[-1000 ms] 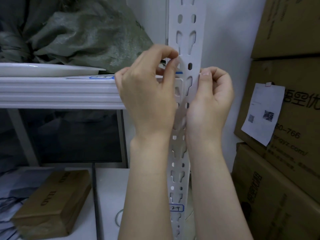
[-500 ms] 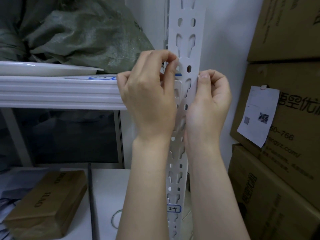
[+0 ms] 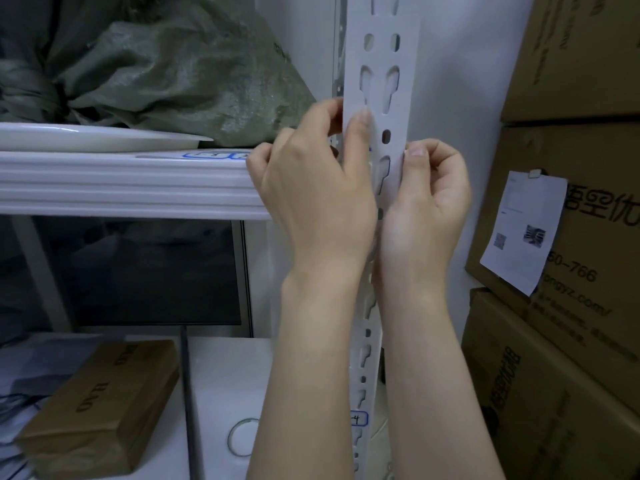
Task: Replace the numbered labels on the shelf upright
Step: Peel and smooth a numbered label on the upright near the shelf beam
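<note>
Three big cardboard boxes [image 3: 581, 64] stand stacked on the right. A green sack [image 3: 180, 71] sits up on the white shelf [image 3: 121, 188] at the left. The white shelf upright [image 3: 405, 74], full of holes, runs from top to bottom in the middle.

Both hands are up on it. The left hand [image 3: 311, 188] is curled and pinches the upright's left edge, with one finger on its front. The right hand [image 3: 426, 209] is curled too, with its thumb tip against the right edge. I cannot tell if it holds anything.

Lower down, a brown box [image 3: 100, 407] lies flat. A paper slip [image 3: 523, 233] hangs on one cardboard box. One blue-edged label [image 3: 214, 155] sits on the shelf's front edge. Another numbered label [image 3: 360, 418] is stuck low on the upright, partly behind the left arm.
</note>
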Motion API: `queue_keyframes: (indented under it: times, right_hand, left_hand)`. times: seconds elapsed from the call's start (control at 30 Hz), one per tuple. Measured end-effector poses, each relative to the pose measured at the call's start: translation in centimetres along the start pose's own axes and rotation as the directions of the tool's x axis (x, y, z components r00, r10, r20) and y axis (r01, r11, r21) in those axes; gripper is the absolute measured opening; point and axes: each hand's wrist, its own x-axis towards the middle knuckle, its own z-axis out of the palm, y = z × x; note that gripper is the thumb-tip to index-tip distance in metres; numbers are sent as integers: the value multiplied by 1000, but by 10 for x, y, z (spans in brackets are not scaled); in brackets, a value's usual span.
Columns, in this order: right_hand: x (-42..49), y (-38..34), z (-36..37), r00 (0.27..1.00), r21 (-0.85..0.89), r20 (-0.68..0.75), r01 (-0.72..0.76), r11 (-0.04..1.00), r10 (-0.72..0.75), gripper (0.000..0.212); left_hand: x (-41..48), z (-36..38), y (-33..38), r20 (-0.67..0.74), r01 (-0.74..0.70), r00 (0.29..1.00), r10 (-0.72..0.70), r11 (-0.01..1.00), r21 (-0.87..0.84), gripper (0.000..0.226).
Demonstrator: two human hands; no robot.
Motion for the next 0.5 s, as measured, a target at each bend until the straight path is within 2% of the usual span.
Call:
queue_keyframes:
  times: [0.33, 0.5]
  right_hand:
    - [1, 2, 0, 1000, -8, 7, 5, 1000, -5, 15]
    - [1, 4, 1, 1000, 1, -6, 13, 1000, -13, 16]
  left_hand:
    - [3, -2, 7, 55, 124, 991, -122, 992, -31, 31]
    - [5, -2, 6, 49, 117, 992, -114, 991, -61, 35]
